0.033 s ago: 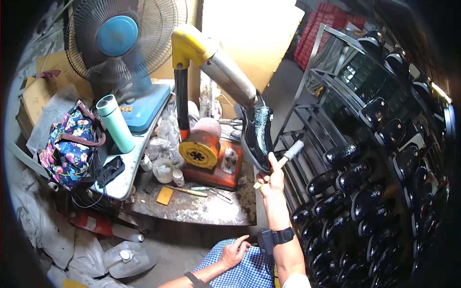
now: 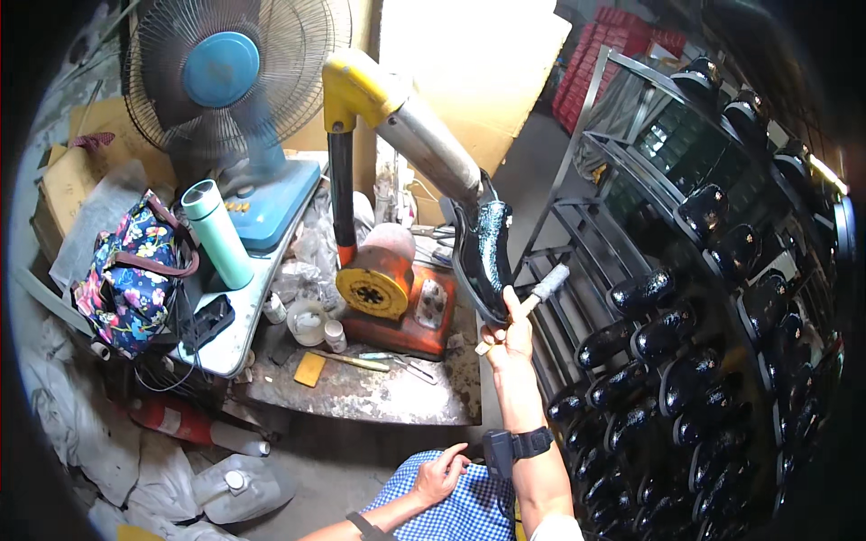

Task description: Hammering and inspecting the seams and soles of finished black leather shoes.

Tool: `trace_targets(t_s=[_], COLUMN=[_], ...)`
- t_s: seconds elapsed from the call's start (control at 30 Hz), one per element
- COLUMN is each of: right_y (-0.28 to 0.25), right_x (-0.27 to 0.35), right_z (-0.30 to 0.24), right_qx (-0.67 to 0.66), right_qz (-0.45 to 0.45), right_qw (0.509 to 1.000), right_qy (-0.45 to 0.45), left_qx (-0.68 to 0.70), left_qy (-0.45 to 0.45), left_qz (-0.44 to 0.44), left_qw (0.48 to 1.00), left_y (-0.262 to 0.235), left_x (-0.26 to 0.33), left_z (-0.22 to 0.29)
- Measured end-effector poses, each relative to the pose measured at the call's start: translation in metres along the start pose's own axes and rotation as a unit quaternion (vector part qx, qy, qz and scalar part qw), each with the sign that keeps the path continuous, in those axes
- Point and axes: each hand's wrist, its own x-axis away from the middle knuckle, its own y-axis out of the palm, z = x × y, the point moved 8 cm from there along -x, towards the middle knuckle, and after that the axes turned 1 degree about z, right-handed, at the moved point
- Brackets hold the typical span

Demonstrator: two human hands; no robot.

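A glossy black shoe (image 2: 492, 245) is mounted toe-down on the end of the metal arm (image 2: 433, 146) of a stand. My right hand (image 2: 511, 338) is at its toe, with the fingers touching it. That same hand is closed round the pale handle of a brush (image 2: 550, 283), whose whitish, fuzzy head sticks out to the right. My left hand (image 2: 439, 473) holds nothing and rests on the blue checked cloth (image 2: 410, 482) over my lap, fingers loosely stretched out. Below the arm sits the stand's orange base with a yellow round plate (image 2: 373, 293).
Racks of glossy black shoes (image 2: 690, 383) fill the right side. On the worn bench (image 2: 361, 401) lie a yellow block (image 2: 309, 368), a cup (image 2: 308, 322) and thin tools. At the left stand a fan (image 2: 221, 69), a mint bottle (image 2: 217, 233) and a floral bag (image 2: 135, 270).
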Motion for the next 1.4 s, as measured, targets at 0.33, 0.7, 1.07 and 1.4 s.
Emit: trace_targets(t_s=[0.33,0.7,1.07,1.4], right_y=[-0.007,-0.125,-0.323,-0.503], right_x=[0.027,0.207,0.359,0.321], right_z=[-0.008,-0.045,-0.078,-0.112], right_qx=[0.043,0.639,0.201,0.133], right_qz=[-0.065,0.103,0.357,0.505], right_qw=[0.995,0.562,0.858,0.722], right_qy=[-0.060,-0.514,-0.311,-0.454], left_qx=[-0.011,0.001,0.058,0.004], left_qy=[-0.004,-0.005,-0.044,-0.029], left_qz=[-0.009,-0.009,0.001,-0.057], left_qw=[1.000,1.000,0.997,0.998], left_y=[0.002,0.005,0.015,0.041], left_x=[0.003,0.005,0.004,0.007], left_z=[-0.001,-0.001,-0.003,-0.002])
